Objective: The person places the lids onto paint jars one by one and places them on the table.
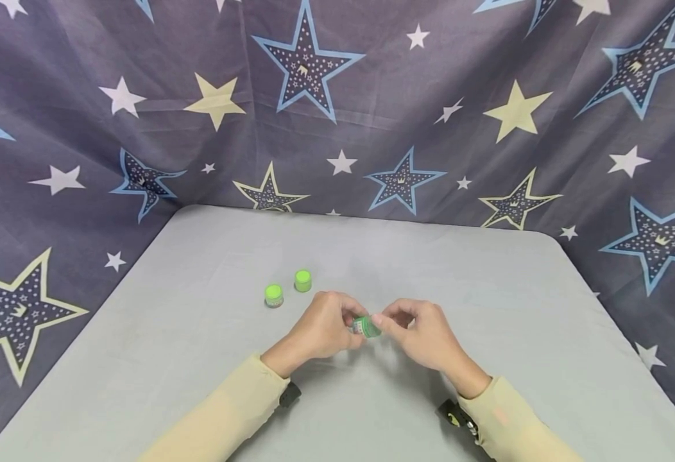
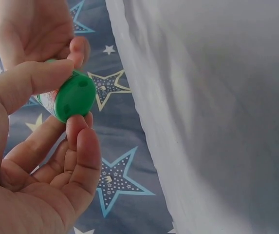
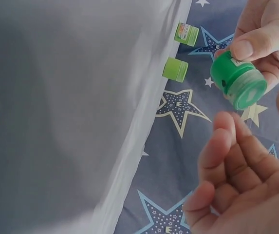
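Note:
My left hand [image 1: 328, 326] pinches a small green jar [image 1: 366, 326] between thumb and fingers above the table. The jar is tilted, with part of a label showing. In the left wrist view the solid green end of the jar [image 2: 76, 97] is visible, with dark spots on it. The right wrist view shows its lighter, translucent end [image 3: 249, 90]. Close beside that end is my right hand [image 1: 424, 330], its fingers [image 3: 229, 156] loosely bent and apart from the jar. Two more small jars, one light green [image 1: 303, 281] and one with a label [image 1: 274, 296], stand upright to the left.
A pale grey cloth covers the table [image 1: 487, 289]. Behind it and along its sides hangs a dark star-patterned curtain [image 1: 366, 83]. Dark devices [image 1: 459, 417] are strapped at both wrists.

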Tool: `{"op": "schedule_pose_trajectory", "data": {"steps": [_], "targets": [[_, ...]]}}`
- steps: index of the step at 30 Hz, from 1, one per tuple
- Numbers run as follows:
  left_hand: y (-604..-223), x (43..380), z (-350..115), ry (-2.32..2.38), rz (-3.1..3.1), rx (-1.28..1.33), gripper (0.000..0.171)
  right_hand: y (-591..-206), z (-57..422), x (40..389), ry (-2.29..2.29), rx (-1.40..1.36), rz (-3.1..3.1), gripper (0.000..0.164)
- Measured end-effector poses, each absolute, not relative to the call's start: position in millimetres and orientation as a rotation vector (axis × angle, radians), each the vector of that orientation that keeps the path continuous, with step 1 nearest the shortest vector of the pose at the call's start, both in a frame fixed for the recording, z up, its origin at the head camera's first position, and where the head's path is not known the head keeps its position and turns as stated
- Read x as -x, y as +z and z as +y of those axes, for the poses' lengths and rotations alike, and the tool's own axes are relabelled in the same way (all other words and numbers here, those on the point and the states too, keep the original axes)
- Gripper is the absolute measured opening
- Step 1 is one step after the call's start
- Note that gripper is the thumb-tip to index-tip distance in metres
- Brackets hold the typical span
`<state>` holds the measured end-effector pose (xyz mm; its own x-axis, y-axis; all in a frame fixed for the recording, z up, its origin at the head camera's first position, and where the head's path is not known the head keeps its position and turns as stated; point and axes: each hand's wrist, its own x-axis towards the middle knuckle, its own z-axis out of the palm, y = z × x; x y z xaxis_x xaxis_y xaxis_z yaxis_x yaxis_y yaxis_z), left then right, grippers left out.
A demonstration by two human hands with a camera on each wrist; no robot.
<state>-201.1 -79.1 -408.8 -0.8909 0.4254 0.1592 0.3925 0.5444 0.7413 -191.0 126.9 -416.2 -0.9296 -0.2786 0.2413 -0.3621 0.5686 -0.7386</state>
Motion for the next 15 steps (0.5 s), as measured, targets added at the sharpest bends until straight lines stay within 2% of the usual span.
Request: {"op": "schedule_pose_trajectory", "data": {"steps": [3,10,15], "targets": [[-408.9,201.4,-79.3,1.300,2.727,-0.729,0.025,-413.7,128.1,189.9,1.318,-0.597,-2.663,0.023],[-408.0,200.8,-79.0,1.307,2.725,-0.725,0.025,-414.6,129.5,189.4,1.283,-0.728,-2.624,0.043],[-408.1,199.8,-78.4,1.318,2.709,-0.708,0.025,-416.2,128.4,189.7,1.289,-0.780,-2.602,0.044]]}}
